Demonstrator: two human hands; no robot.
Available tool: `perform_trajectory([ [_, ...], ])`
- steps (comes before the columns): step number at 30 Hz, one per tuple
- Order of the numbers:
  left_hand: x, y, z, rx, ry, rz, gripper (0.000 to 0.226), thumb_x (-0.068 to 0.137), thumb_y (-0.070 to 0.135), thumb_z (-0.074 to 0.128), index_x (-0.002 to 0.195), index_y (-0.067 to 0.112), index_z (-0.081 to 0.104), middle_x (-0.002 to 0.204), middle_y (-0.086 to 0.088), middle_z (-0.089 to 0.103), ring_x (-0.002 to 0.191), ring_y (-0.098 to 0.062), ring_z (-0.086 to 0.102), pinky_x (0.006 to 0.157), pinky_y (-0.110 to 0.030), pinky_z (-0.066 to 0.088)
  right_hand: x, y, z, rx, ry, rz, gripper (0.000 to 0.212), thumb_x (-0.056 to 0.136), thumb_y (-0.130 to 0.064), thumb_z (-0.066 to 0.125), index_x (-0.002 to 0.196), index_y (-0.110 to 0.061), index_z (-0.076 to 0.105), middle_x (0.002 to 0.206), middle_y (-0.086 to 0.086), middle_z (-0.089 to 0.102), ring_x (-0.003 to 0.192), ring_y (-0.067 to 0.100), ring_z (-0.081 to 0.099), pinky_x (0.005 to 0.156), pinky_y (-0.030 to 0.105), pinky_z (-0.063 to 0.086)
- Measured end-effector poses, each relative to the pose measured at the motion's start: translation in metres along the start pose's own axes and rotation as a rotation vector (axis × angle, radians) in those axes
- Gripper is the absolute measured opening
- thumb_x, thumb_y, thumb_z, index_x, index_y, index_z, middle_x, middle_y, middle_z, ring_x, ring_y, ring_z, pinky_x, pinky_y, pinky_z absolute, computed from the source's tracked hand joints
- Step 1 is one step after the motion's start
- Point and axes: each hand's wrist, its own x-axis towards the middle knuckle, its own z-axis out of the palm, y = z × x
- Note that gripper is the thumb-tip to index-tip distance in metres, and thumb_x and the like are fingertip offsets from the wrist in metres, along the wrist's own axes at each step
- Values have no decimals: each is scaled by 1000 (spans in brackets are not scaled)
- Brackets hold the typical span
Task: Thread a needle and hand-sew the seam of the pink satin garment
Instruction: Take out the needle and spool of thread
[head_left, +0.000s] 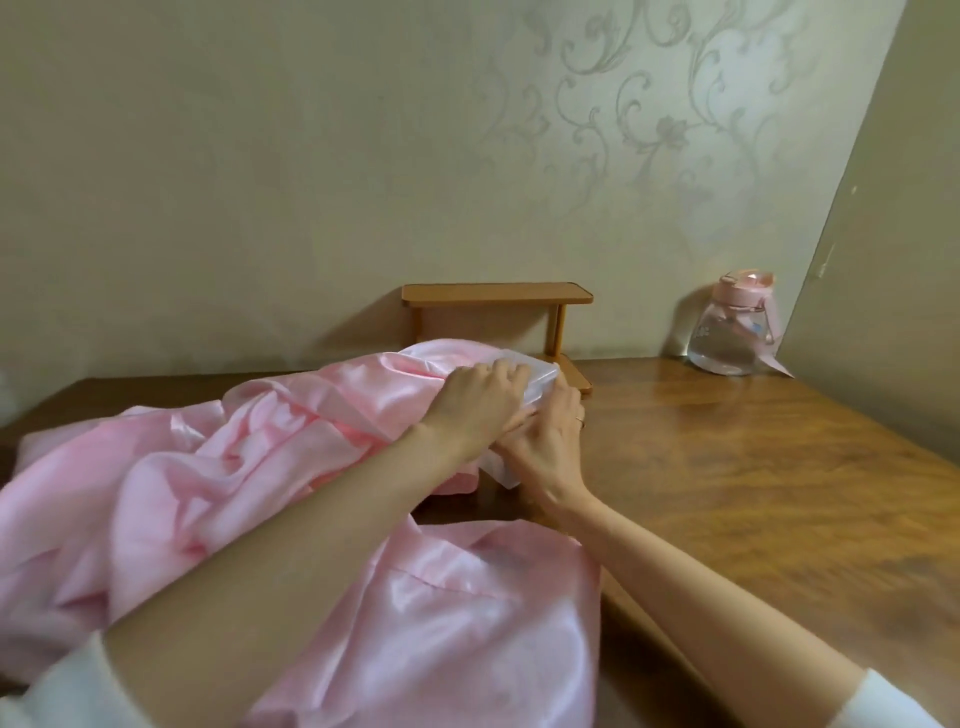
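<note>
**A:** What is closest to us?

**B:** The satin (415, 597). It lies in a big crumpled heap on the table (753, 493). It runs from under our arms up to the box (540, 380) and off to the left.

**A:** How will it feel?

**B:** Soft and light, we think, and very slippery (see how it shines). If we tug one end, the whole heap may slide. We should pinch it right beside the seam, both layers together, and let the rest lie on the table. We cannot tell yet which fold hides the seam.

**A:** Where are our hands?

**B:** Both are on the box, just past the satin. Our left hand (480, 397) lies on the lid with its fingers bent over the far edge. Our right hand (545, 441) grips the side, with the thumb at the front.

**A:** What is inside?

**B:** We cannot tell, because the plastic is cloudy. Maybe the needle is in there. We see no needle yet.

**A:** And farther back?

**B:** A little shelf (496, 293) stands just behind the box. A bottle (732, 338) sits well off to the right, by the wall.
</note>
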Motion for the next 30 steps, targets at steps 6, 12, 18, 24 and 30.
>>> perform_trajectory([
  [6, 1, -5, -10, 429, 12, 191, 27, 54, 33, 88, 68, 15, 73, 49, 6, 49, 32, -6, 47, 32, -18, 18, -10, -7, -10, 41, -27, 4, 105, 48, -62, 66, 131, -7, 34, 122, 5, 38, 117, 21, 35, 104, 39, 34],
  [12, 7, -18, -37, 102, 0, -32, 32, 98, 40, 42, 118, 23, 60, 86, -6, 62, 68, -23, 65, 51, -29, 39, -6, 2, -9, 68, -83, -47, 107, 51, -65, 70, 133, -9, 31, 120, 0, 32, 117, 19, 36, 103, 42, 38],
  [18, 11, -54, -26, -1011, 253, -678, 30, 92, 41, 55, 85, 13, 50, 91, -15, 69, 67, -34, 69, 59, -47, 55, -3, 23, -11, 271, -189, 63, 115, 47, -58, 76, 140, -20, 19, 134, -1, 32, 127, 20, 36, 107, 44, 39],
  [24, -23, -46, 16, -1671, -190, -1213, 43, 97, 46, 43, 102, 6, 56, 79, -12, 70, 68, -25, 71, 71, -40, 59, 16, 39, -22, 480, -275, 56, 103, 52, -17, 84, 134, -46, 28, 140, -5, 38, 128, 15, 41, 100, 43, 48],
  [30, -20, -34, 20, -1886, -122, -933, 26, 98, 12, 48, 119, 2, 57, 118, -19, 63, 99, -32, 66, 80, -36, 57, 26, 45, -35, 484, -163, 199, 86, 77, 13, 59, 144, -32, 29, 128, 1, 52, 111, 19, 54, 80, 32, 53],
])
